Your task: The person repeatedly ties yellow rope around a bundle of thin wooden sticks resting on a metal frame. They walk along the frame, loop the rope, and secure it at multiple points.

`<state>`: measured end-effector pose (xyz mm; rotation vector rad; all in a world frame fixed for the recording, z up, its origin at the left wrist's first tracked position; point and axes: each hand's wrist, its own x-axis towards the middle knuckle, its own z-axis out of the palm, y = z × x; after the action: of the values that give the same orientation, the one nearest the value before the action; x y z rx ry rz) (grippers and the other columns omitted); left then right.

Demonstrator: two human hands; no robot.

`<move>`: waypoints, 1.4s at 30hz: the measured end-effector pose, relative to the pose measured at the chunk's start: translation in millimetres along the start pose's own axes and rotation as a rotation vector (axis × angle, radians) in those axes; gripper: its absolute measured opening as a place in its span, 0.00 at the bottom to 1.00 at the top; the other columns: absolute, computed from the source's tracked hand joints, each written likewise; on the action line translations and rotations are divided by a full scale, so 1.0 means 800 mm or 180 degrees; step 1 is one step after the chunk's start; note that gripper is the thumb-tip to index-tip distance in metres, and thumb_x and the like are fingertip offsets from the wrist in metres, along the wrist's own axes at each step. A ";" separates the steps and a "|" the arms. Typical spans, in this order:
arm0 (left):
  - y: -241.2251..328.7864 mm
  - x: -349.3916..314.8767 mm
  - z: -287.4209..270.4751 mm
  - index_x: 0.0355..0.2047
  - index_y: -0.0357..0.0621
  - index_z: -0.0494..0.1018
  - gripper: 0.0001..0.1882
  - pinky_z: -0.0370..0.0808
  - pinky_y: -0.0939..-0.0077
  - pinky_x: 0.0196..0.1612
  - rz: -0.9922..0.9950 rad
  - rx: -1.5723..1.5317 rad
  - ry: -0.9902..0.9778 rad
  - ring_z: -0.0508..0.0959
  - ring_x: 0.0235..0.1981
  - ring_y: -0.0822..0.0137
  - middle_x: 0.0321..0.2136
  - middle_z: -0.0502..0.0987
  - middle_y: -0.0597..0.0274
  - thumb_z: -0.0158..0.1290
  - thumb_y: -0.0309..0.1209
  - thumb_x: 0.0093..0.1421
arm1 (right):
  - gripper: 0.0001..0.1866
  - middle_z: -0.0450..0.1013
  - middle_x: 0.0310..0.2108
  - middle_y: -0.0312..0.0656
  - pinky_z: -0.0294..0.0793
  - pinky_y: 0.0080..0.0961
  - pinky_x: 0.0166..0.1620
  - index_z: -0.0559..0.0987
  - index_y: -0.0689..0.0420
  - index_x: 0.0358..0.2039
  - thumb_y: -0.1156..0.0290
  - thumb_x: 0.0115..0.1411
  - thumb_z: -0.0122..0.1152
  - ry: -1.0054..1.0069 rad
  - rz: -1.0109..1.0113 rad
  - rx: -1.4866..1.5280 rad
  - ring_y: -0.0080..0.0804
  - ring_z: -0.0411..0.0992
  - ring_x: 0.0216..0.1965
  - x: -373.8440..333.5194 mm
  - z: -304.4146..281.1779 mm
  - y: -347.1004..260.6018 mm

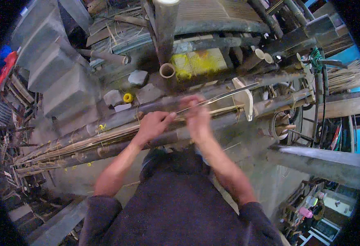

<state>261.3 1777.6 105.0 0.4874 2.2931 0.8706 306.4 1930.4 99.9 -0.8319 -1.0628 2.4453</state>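
My left hand is closed, thumb and forefinger pinching a thin bamboo strip. From that grip the strip slants up to the right, past my right hand. Motion smears the right fingers, which are close around or beside the strip; whether they grip it I cannot tell. Under both hands runs a long rack of two dark bamboo poles, with a bundle of long pale strips lying between them. Toward the right end a pale flat crosspiece stands across the poles, and the held strip passes over it.
Concrete steps rise at the left. Beyond the rack are an upright pole, a hollow bamboo end, a yellow-stained block and a yellow roll. At the right are a bucket and a concrete ledge.
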 end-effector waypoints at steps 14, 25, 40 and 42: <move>-0.034 0.008 0.008 0.33 0.45 0.79 0.28 0.70 0.53 0.33 0.0353 -0.0079 0.0426 0.77 0.30 0.44 0.23 0.77 0.48 0.43 0.56 0.62 | 0.25 0.48 0.12 0.29 0.53 0.25 0.22 0.55 0.48 0.17 0.53 0.70 0.40 -0.0763 -0.0489 0.0688 0.23 0.47 0.14 0.032 0.025 -0.063; -0.021 0.011 -0.002 0.39 0.43 0.79 0.32 0.73 0.54 0.40 0.0244 0.0356 0.0221 0.78 0.36 0.44 0.30 0.79 0.46 0.40 0.59 0.63 | 0.26 0.47 0.13 0.30 0.49 0.23 0.17 0.55 0.51 0.19 0.48 0.70 0.38 -0.0557 -0.1527 -0.0260 0.21 0.47 0.14 0.087 -0.006 -0.157; 0.020 -0.042 -0.025 0.38 0.39 0.74 0.20 0.73 0.54 0.39 0.2634 0.0094 0.2402 0.74 0.40 0.48 0.35 0.73 0.48 0.57 0.42 0.51 | 0.25 0.72 0.49 0.40 0.66 0.35 0.54 0.73 0.56 0.51 0.51 0.62 0.53 -0.0454 -0.0697 -0.2436 0.31 0.69 0.51 0.082 -0.144 -0.249; 0.095 -0.097 -0.062 0.34 0.44 0.73 0.19 0.71 0.57 0.41 0.2964 -0.0024 0.1620 0.74 0.39 0.53 0.33 0.73 0.55 0.56 0.45 0.50 | 0.25 0.73 0.45 0.39 0.66 0.29 0.52 0.73 0.56 0.50 0.50 0.62 0.53 0.0083 -0.1201 -0.2530 0.29 0.69 0.49 0.090 -0.203 -0.292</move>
<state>293.9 1767.9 219.4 1.5449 2.4729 1.5724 373.0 2209.9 158.9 -0.7648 -2.0120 1.6732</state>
